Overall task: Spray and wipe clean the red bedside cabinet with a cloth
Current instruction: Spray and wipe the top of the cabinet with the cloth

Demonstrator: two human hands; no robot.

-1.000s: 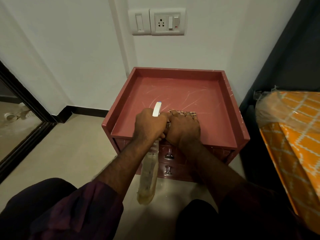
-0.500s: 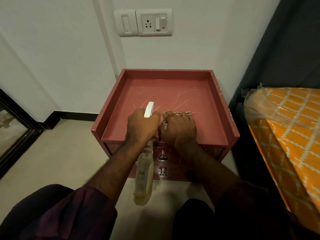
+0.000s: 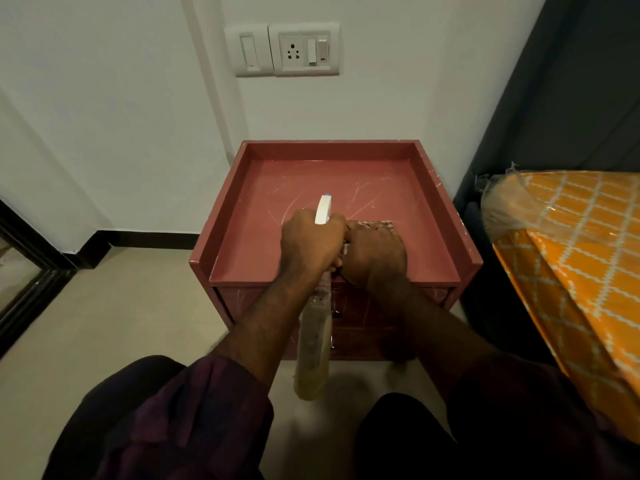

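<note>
The red bedside cabinet point(image 3: 446, 209) stands against the white wall, its tray-like top streaked with pale marks. My left hand point(image 3: 310, 242) grips a spray bottle point(image 3: 313, 355) by its neck, white nozzle pointing over the cabinet top and the yellowish body hanging down in front of the drawers. My right hand point(image 3: 375, 254) presses a checked cloth point(image 3: 370, 224) flat on the top near the front edge. The two hands touch each other. Most of the cloth is hidden under my fingers.
A bed with an orange patterned cover point(image 3: 581, 258) stands close on the right, with a dark headboard point(image 3: 568, 98) behind it. A switch and socket plate point(image 3: 287, 50) sits on the wall above. Beige floor lies to the left, with a dark door frame point(image 3: 24, 289).
The view has tilted and shifted, so the cabinet sits lower and more central. Both hands stay together near the front edge, holding the bottle and cloth as before.
</note>
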